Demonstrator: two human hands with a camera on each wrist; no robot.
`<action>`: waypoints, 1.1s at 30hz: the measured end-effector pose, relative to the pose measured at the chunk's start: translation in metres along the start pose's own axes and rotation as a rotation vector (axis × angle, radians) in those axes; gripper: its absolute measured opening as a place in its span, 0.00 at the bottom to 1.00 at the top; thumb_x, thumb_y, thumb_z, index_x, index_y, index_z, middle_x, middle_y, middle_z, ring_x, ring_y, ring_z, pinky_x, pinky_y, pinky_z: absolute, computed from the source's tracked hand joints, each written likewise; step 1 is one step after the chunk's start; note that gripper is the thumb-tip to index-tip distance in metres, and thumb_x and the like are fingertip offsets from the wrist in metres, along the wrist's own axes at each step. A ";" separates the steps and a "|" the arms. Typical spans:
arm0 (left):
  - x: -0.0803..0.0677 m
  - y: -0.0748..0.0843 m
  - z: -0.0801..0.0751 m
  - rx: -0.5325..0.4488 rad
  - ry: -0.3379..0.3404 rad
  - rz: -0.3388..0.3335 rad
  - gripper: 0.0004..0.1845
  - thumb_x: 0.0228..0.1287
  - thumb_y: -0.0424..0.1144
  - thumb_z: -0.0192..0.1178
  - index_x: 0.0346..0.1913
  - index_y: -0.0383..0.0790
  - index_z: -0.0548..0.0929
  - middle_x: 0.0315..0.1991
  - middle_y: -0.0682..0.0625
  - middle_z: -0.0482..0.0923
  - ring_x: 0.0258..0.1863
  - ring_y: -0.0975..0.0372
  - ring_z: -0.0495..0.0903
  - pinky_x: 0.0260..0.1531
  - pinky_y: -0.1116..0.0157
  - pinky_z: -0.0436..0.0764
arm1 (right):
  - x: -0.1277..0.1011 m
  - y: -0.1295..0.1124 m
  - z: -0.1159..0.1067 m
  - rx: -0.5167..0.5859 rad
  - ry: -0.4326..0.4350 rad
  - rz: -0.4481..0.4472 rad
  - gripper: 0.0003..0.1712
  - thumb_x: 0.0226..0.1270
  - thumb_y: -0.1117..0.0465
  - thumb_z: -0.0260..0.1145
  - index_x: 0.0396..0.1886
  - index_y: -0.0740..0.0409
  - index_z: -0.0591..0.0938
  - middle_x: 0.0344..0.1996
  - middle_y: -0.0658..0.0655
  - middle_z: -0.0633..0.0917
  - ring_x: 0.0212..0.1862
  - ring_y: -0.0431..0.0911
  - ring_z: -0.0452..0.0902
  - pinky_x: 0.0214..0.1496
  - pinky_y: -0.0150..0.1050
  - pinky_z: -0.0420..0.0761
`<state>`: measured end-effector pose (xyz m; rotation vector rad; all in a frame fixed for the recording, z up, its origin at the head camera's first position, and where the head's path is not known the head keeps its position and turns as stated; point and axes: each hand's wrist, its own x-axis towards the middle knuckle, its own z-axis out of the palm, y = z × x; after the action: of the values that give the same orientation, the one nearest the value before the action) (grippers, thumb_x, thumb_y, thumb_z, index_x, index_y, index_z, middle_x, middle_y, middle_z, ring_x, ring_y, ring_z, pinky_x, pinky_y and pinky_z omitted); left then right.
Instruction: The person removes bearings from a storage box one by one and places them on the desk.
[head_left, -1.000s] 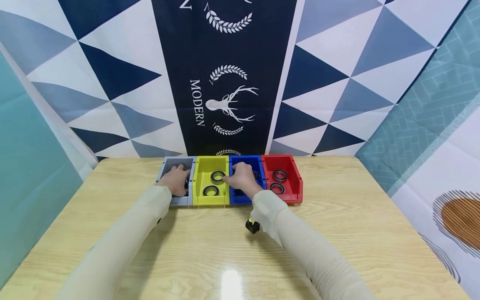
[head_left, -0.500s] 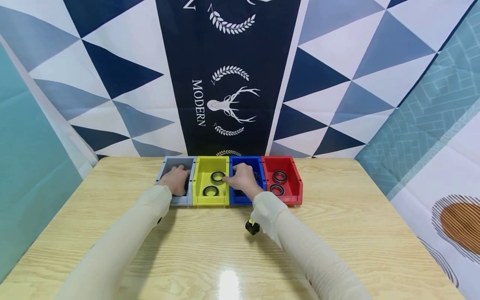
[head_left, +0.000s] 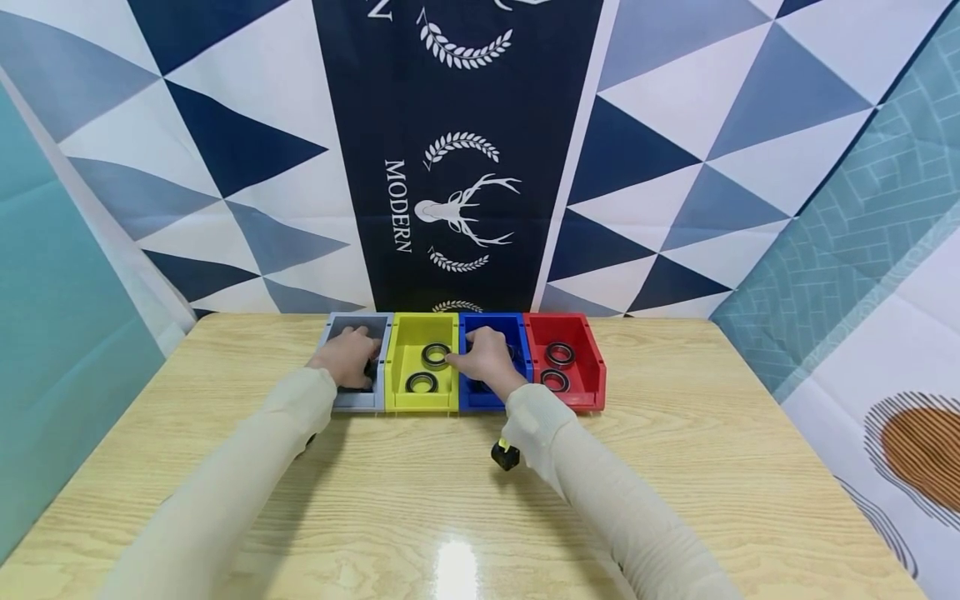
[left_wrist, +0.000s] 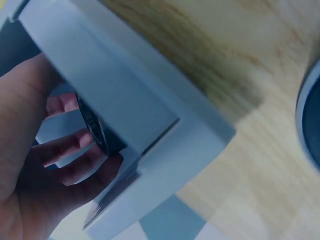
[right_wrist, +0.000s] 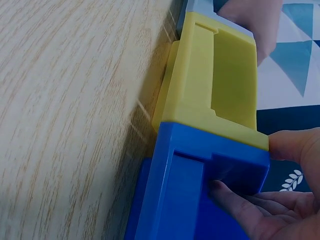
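Note:
Four small bins stand in a row at the table's far edge: grey (head_left: 360,401), yellow (head_left: 405,362), blue (head_left: 480,399) and red (head_left: 587,367). My left hand (head_left: 348,354) reaches into the grey bin (left_wrist: 150,110). In the left wrist view that hand (left_wrist: 60,155) holds a black ring (left_wrist: 95,127) upright between its fingers. My right hand (head_left: 483,356) is curled down into the blue bin (right_wrist: 190,200). Its thumb lies at the rim beside the yellow bin (right_wrist: 210,95). What its fingers (right_wrist: 240,200) hold is hidden.
Two black rings (head_left: 436,354) lie in the yellow bin and two more rings (head_left: 559,352) in the red one. A small black and yellow device (head_left: 506,454) sits under my right sleeve. The wooden table (head_left: 450,500) ends at a patterned cloth backdrop just behind the bins.
My left hand has shifted slightly farther back in the grey bin. The right hand has stayed in place.

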<state>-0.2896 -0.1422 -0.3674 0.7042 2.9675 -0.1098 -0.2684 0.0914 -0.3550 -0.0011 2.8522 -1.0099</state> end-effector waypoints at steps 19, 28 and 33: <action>-0.020 -0.003 -0.018 -0.107 0.032 -0.006 0.28 0.51 0.41 0.70 0.57 0.36 0.78 0.49 0.41 0.81 0.48 0.50 0.77 0.51 0.52 0.79 | 0.001 0.000 -0.001 0.005 -0.001 0.005 0.34 0.59 0.51 0.70 0.61 0.64 0.76 0.51 0.64 0.83 0.33 0.46 0.81 0.45 0.38 0.82; -0.035 0.005 -0.024 -0.082 0.083 -0.043 0.31 0.54 0.46 0.68 0.61 0.40 0.75 0.58 0.34 0.72 0.51 0.46 0.74 0.56 0.48 0.77 | 0.001 -0.001 -0.002 0.021 -0.012 0.036 0.36 0.59 0.51 0.70 0.64 0.64 0.73 0.64 0.62 0.75 0.50 0.51 0.82 0.58 0.45 0.80; -0.045 0.008 -0.024 -0.064 0.149 -0.002 0.28 0.51 0.46 0.69 0.57 0.40 0.78 0.48 0.39 0.74 0.42 0.52 0.73 0.48 0.54 0.78 | 0.002 0.000 -0.001 0.021 -0.011 0.037 0.37 0.59 0.51 0.70 0.64 0.64 0.73 0.65 0.63 0.75 0.48 0.51 0.82 0.58 0.45 0.80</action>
<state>-0.2474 -0.1525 -0.3388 0.7329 3.0964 0.0400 -0.2703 0.0920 -0.3542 0.0471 2.8204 -1.0297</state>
